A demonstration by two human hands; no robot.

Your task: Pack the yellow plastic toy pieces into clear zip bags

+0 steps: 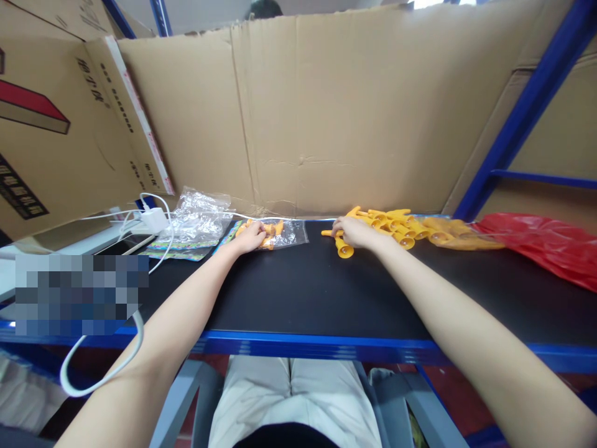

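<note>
On the left, my left hand (253,236) has its fingers curled over a clear plastic bag (296,233) with small orange pieces (275,230) at it; the fingertips are partly hidden. Farther right, my right hand (353,231) is closed on a yellow plastic piece (346,250) with a cup-shaped end pointing toward me. Next to that hand lies a pile of similar yellow cup-ended pieces (405,239). Some of the pile's right end sits under clear orange-tinted plastic (459,239).
Flat clear bags (200,211) and patterned sheets (184,249) lie at the left, near a white charger (155,219) with cables and a phone (125,244). A red plastic bag (536,242) lies at the right. Cardboard (349,124) walls the back of the black tabletop (298,298).
</note>
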